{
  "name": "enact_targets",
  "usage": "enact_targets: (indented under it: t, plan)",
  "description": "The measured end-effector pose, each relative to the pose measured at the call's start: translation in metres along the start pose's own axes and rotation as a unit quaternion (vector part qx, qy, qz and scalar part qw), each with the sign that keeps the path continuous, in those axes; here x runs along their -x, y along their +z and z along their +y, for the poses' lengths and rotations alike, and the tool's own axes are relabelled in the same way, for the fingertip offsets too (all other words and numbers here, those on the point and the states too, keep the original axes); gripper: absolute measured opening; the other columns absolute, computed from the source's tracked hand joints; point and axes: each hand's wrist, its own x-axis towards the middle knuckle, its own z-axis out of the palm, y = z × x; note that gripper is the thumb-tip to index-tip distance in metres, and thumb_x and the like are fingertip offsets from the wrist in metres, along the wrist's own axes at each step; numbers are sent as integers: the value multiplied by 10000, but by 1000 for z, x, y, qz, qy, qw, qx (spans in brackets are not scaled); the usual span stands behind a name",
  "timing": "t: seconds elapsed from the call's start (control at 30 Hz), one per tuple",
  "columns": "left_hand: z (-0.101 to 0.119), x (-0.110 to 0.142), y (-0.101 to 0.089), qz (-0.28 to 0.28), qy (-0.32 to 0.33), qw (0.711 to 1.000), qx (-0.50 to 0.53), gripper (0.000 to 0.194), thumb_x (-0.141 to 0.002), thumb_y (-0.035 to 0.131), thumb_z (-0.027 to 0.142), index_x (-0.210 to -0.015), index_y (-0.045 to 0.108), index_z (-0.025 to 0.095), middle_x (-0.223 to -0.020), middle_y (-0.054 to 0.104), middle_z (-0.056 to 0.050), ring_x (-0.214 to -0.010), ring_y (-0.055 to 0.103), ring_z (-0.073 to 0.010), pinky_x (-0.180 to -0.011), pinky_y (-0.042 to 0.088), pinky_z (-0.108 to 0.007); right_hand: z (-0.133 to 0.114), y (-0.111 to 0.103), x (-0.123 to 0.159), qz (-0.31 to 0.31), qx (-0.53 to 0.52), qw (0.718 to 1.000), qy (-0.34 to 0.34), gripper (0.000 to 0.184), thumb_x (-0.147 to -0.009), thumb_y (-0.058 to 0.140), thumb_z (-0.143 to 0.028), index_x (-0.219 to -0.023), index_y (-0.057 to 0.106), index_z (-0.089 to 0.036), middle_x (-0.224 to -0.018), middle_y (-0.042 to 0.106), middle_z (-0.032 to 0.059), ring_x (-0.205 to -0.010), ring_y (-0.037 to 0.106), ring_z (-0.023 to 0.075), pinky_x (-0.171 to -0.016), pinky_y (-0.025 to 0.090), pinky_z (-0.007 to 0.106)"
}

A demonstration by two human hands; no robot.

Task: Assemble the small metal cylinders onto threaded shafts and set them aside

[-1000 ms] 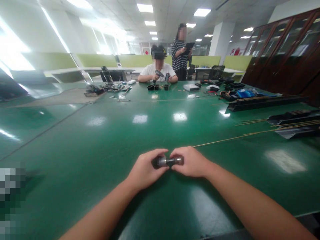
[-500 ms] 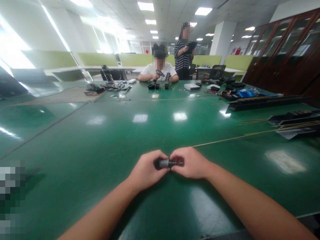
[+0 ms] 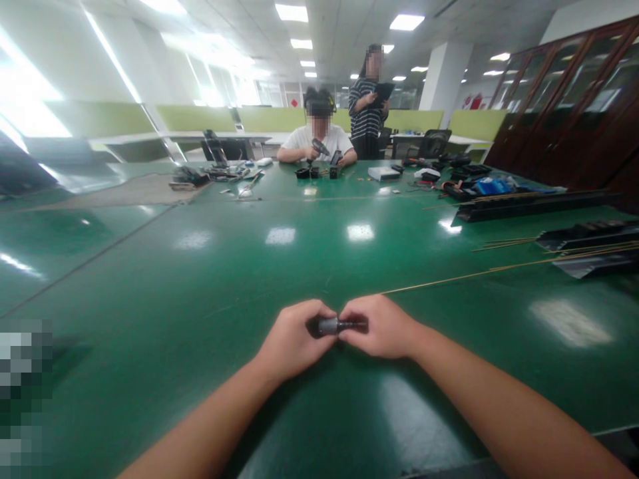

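Low in the middle of the head view, a small grey metallic cylinder (image 3: 328,325) lies level between my hands, with a narrower dark shaft (image 3: 352,324) on its right end. Curled fingers of my left hand (image 3: 295,334) close around the grey body, hiding its left end. My right hand (image 3: 382,326) is closed at the shaft, thumb and fingertips gripping near the point where it meets the body. The fingertips of both hands nearly touch. Behind my right hand, a thin brass-coloured rod (image 3: 449,280) lies on the green tabletop (image 3: 239,266).
Dark metal channels (image 3: 529,206) and more thin rods lie at right. Tools, a white box (image 3: 383,173) and black parts (image 3: 314,173) line the far edge. Opposite, a seated person (image 3: 318,136) holds a power drill (image 3: 320,146); another person (image 3: 367,110) stands holding a tablet.
My right hand's fingers have drawn in closer to the grey cylinder, and the shaft looks thinner and darker. The standing person has shifted slightly right in view.
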Motion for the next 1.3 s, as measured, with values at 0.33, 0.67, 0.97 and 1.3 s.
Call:
enact_targets:
  t: [0.33,0.67,0.97,1.3]
  plan:
    - [1,1,0,7,7,1000,-3,119,-750,729,257,-852,697,203,-829,713,-9,-750,654,-161,-709,483,-268,0,-1,0,3,8,1000,7,105,-817,668,-259,-885,706,-190,-795,709,22,-709,621,148,-668,434,243]
    - [-1,1,-1,10,3,1000,-2,124,-746,734,261,-850,703,201,-829,720,-14,-752,664,-164,-703,491,-267,0,0,1,2,17,1000,14,98,-816,658,-260,-867,700,-188,-769,702,18,-688,614,142,-653,425,239]
    - [-2,1,-1,21,12,1000,-16,136,-730,734,246,-853,701,199,-837,727,-23,-756,671,-174,-710,502,-272,1,-2,0,1,21,999,24,88,-808,673,-261,-849,703,-189,-749,699,16,-669,608,141,-632,416,237]
    - [-4,1,-1,20,2,1000,-13,138,-724,743,225,-855,701,210,-846,723,-6,-774,670,-170,-727,496,-273,1,-3,0,8,12,1000,19,79,-795,685,-258,-827,698,-187,-745,700,9,-663,609,132,-614,403,228]
